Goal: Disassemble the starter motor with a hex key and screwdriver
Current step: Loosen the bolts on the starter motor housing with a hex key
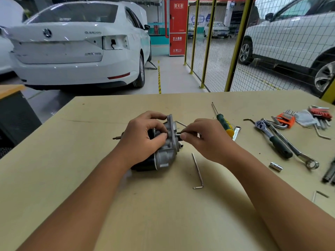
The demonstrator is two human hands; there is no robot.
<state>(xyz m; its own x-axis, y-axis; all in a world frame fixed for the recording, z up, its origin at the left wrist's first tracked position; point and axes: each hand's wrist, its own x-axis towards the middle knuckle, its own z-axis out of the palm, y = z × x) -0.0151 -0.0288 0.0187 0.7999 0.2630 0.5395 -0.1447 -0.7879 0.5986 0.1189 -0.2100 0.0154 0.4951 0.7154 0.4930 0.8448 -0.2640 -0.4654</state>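
While the starter motor (160, 149) lay on its side near the middle of the workbench (90, 178), the left hand (143, 136) was clamped over its dark body, fingers curled onto the grey flange to hold it steady. At three o'clock from the flange, the right hand (204, 138) pinched a small hex key (181, 124) between thumb and fingertips, the short end seemingly seated in a bolt head on the flange face and the long arm slanting up toward eleven o'clock. The step in hand looked like loosening one of the housing bolts. To do it well, the key needed to sit fully and squarely in the socket before any torque went on, since a tilted key rounds a small socket quickly; the left hand would have to resist the motor's wish to roll on its round body. A second, longer hex key (198, 171) lay loose at five o'clock from the motor, and the green-handled screwdriver (223, 120) waited at two o'clock, just beyond the right hand. Farther off at three o'clock sat a ratchet (273, 140), a ring spanner (297, 153), a loose socket (275, 166) and an orange hex key set (286, 118), all well apart from the work
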